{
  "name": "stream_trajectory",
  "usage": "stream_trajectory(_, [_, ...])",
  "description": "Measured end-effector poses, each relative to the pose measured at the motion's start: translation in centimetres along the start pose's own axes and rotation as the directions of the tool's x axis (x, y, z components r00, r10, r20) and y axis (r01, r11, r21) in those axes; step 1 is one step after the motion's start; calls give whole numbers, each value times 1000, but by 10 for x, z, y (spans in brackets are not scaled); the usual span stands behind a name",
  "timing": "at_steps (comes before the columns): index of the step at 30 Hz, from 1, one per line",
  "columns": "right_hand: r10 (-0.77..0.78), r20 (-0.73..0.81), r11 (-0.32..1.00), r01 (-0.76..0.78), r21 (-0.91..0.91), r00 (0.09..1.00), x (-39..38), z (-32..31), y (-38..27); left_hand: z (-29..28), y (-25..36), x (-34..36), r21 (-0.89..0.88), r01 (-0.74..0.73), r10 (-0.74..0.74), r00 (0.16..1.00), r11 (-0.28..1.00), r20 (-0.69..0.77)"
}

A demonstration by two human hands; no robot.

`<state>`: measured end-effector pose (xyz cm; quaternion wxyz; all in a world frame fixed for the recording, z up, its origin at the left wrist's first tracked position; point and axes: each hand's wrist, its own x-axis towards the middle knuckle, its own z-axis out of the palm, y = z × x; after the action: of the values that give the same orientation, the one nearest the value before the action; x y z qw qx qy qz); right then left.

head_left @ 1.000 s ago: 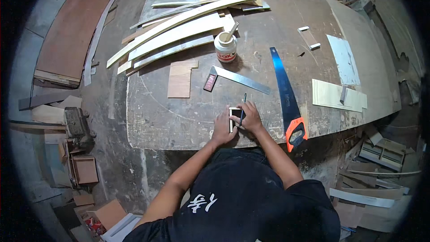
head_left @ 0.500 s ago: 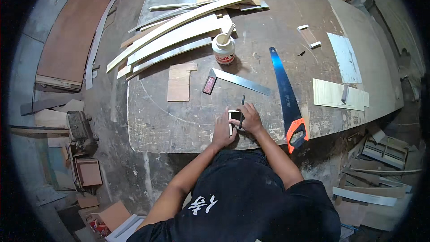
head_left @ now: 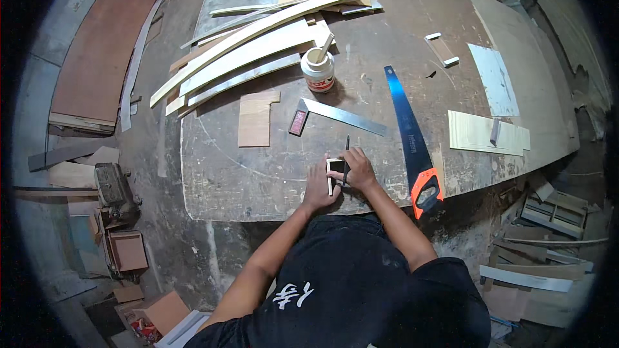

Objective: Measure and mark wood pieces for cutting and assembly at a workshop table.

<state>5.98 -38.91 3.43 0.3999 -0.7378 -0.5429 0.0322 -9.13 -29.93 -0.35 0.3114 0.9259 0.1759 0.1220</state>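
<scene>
My left hand (head_left: 316, 187) is closed on a small wooden strip (head_left: 329, 185) with a pale edge, near the front edge of the worktable. A thin dark pencil (head_left: 348, 144) stands up from the fingers of my right hand (head_left: 360, 171), which is right beside the strip. The fingertips of both hands nearly meet, and the gap between them is dark. Just beyond the hands lies a try square (head_left: 342, 116) with a metal blade and dark red-faced stock. A handsaw (head_left: 409, 132) with an orange and black handle lies to the right.
A white glue jar (head_left: 318, 72) with a stick in it stands by long pale wooden strips (head_left: 251, 55). A flat plywood piece (head_left: 255, 122) lies left of the square. Pale boards (head_left: 480, 132) and a small wooden piece with white ends (head_left: 442, 50) lie right on the worktable (head_left: 225, 187).
The view has shifted slightly, so the things on the table sit a little further left. Both hands keep nearly the same pose around the strip and pencil.
</scene>
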Motion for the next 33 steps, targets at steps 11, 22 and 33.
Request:
stream_trajectory(11, [20, -22, 1000, -20, -2, 1000, 1, 0, -3, 6, -2, -2, -18, -13, 12, 998, 1000, -69])
stream_trajectory(22, [54, 19, 999, -54, -8, 998, -1, 0, -3, -16, 1, 0, -158, 11, -3, 999, 987, 52])
stream_trajectory(33, [65, 21, 997, -64, -31, 998, -3, 2, -1, -60, 3, 3, -403, -103, 154, 983, 909, 98])
